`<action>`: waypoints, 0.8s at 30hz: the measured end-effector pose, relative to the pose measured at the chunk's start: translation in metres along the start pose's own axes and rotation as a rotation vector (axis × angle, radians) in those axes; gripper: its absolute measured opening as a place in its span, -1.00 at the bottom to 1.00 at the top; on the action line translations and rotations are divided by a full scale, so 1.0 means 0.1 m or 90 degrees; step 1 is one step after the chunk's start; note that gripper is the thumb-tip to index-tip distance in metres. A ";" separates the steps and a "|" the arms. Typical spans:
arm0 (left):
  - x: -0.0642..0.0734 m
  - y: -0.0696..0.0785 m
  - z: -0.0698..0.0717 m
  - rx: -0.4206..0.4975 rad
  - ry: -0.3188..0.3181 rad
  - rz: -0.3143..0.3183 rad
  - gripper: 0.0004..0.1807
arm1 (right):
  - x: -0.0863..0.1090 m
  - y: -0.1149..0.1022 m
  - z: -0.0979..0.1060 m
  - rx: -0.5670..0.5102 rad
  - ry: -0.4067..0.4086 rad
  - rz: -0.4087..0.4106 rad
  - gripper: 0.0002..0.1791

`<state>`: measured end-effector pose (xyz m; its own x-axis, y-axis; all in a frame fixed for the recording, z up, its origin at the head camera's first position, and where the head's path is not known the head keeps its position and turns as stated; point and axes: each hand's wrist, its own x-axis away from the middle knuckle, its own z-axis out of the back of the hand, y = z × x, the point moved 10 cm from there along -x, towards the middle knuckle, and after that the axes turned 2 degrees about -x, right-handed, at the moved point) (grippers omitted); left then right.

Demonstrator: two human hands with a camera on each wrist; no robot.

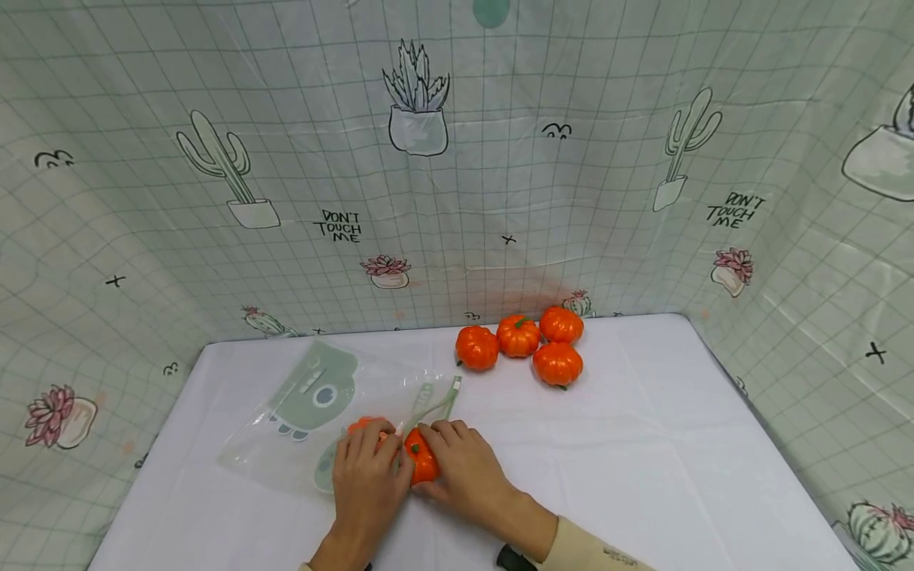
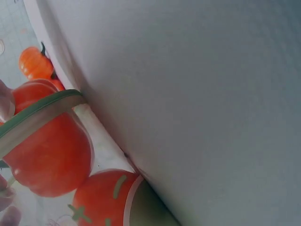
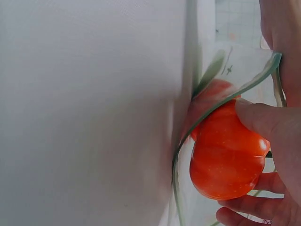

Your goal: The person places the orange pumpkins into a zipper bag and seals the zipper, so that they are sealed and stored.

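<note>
A clear zip bag (image 1: 250,452) with a green cartoon print lies flat, its green-edged mouth toward the right. Inside, under the plastic, sits one small orange pumpkin (image 1: 366,423). My left hand (image 1: 367,480) holds the bag at its mouth, fingers bent over the plastic. A second pumpkin (image 1: 423,460) is between both hands at the opening; my right hand (image 1: 471,472) grips it with thumb and fingers. In the right wrist view this pumpkin (image 3: 225,157) is partly past the green rim (image 3: 207,113). The left wrist view has the bagged pumpkin (image 2: 106,195) behind printed plastic.
Several more orange pumpkins (image 1: 558,364) stand grouped at the back of the white-covered table (image 1: 628,444). A patterned curtain (image 1: 457,198) with cactus drawings hangs behind and along both sides. A black strap (image 1: 514,559) shows near my right sleeve.
</note>
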<state>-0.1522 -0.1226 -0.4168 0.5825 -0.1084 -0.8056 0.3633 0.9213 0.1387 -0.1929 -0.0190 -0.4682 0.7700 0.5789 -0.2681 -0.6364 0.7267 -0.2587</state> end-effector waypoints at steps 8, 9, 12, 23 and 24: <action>0.00 0.02 0.01 0.008 0.010 -0.017 -0.95 | -0.03 -0.09 0.01 0.049 0.038 0.021 -0.29; 0.00 0.02 0.01 0.006 0.010 -0.017 -0.96 | -0.04 -0.10 0.00 0.056 0.040 0.024 -0.32; 0.01 0.01 0.01 0.005 0.007 -0.016 -0.94 | -0.05 -0.13 -0.04 0.067 0.032 0.031 -0.38; 0.01 -0.01 0.00 0.006 -0.006 -0.016 -0.95 | 0.03 0.02 -0.03 0.023 0.007 -0.029 -0.23; 0.01 -0.01 0.00 0.006 -0.010 -0.015 -0.95 | 0.04 0.03 -0.03 0.025 0.007 -0.032 -0.23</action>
<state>-0.1523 -0.1232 -0.4177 0.5852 -0.1362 -0.7994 0.3835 0.9151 0.1249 -0.1921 -0.0160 -0.4727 0.8007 0.5370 -0.2655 -0.5940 0.7689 -0.2364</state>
